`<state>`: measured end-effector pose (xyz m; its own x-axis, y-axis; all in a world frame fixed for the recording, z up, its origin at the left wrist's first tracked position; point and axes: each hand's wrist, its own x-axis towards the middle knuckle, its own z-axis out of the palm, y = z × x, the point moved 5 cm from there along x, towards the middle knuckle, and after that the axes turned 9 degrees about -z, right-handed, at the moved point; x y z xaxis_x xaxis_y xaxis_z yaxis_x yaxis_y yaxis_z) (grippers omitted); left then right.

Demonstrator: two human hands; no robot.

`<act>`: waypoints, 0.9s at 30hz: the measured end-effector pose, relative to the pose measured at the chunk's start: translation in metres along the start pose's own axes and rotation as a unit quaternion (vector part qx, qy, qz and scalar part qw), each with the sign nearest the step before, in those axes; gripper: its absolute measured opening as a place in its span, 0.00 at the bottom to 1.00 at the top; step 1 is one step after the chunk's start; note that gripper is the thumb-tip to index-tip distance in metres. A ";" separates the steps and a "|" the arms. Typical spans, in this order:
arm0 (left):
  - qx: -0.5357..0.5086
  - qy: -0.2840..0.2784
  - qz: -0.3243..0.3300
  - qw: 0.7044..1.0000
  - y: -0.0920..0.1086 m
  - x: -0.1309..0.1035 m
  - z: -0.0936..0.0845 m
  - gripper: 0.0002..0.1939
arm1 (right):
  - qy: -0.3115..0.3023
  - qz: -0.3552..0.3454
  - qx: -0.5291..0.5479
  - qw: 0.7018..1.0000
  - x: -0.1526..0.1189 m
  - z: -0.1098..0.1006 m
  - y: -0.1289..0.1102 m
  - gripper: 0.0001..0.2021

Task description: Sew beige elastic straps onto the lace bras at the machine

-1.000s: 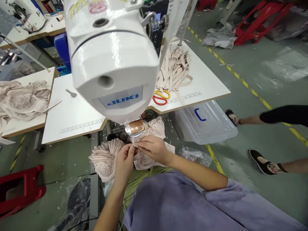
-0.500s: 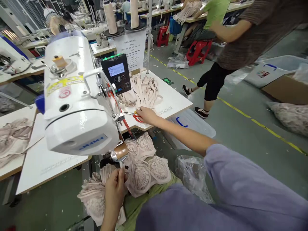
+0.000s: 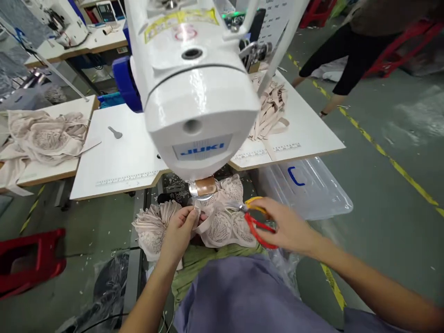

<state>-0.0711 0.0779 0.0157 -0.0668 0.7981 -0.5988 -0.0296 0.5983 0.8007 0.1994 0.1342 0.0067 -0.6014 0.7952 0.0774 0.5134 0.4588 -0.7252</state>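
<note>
My left hand [image 3: 181, 230] is closed, pinching the end of a beige strap of a lace bra [image 3: 222, 226] just below the machine head. That bra lies across the lap on green cloth [image 3: 197, 266]. Scissors [image 3: 256, 223] with one red and one yellow handle are in my right hand [image 3: 286, 226], fingers through the loops. Their blades point left, towards the strap, and look parted, though blur hides the tips. Left of the bra hangs a bunch of similar beige bras [image 3: 154, 231]. Above stands the white sewing machine [image 3: 201, 106].
Beige straps [image 3: 272, 108] lie heaped on the white tabletop [image 3: 312, 134] at right. More beige garments [image 3: 48, 136] rest on the left table. A lidded plastic box [image 3: 312, 189] sits below the table's right side, a red stool [image 3: 31, 259] at lower left. Another person's legs [image 3: 333, 69] show at upper right.
My right hand has taken the scissors off the tabletop and brought them down beside the bra. My left hand keeps its pinch. The view has turned left and downward.
</note>
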 end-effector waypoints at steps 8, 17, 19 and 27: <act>0.001 -0.028 0.021 0.999 0.005 -0.001 0.010 0.14 | 0.018 -0.102 -0.045 0.994 0.017 0.046 -0.046 0.19; 0.064 -0.014 0.022 0.998 0.007 0.000 0.011 0.10 | -0.017 -0.027 0.048 0.998 0.014 0.046 -0.029 0.15; 0.062 -0.015 0.038 0.997 0.008 0.001 0.010 0.13 | 0.005 -0.014 0.070 0.997 0.005 0.043 -0.024 0.16; 0.081 -0.020 0.043 0.996 0.008 0.006 0.010 0.16 | 0.020 -0.047 0.074 0.996 0.006 0.050 -0.036 0.20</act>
<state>-0.0620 0.0883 0.0188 -0.0220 0.8467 -0.5315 0.1352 0.5293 0.8376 0.1467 0.1022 -0.0014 -0.6169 0.7674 0.1748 0.3585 0.4717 -0.8056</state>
